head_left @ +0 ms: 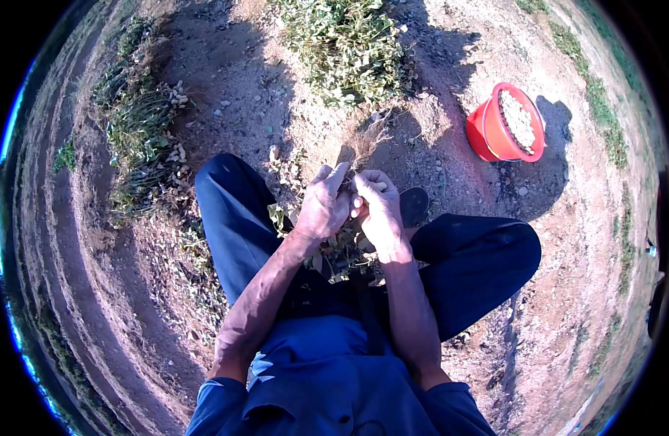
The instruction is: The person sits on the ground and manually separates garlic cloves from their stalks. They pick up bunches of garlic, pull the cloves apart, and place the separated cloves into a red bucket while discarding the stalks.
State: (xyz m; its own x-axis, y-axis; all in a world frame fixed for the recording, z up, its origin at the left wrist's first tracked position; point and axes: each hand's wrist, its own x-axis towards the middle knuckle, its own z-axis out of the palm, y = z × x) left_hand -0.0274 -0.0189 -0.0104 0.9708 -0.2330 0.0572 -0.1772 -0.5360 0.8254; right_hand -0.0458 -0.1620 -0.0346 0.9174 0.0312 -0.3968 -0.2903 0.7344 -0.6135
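My left hand [324,204] grips the stems of a peanut plant between my bent legs. The plant's dry, tan roots [367,141] point away from me, and its leaves [342,250] hang below my wrists. Close beside it, my right hand [379,210] is curled at the base of the roots. A pale peanut pod [380,186] shows between its thumb and fingers; how many more pods it holds is hidden. Both hands nearly touch.
A red bucket [479,133] of peanuts [517,120] stands ahead on the right. Leafy peanut plants [345,52] lie heaped straight ahead. Along the left runs a row of pulled plants [141,131] with pods [177,95] showing. Loose leaves [195,272] litter the soil beside my left leg.
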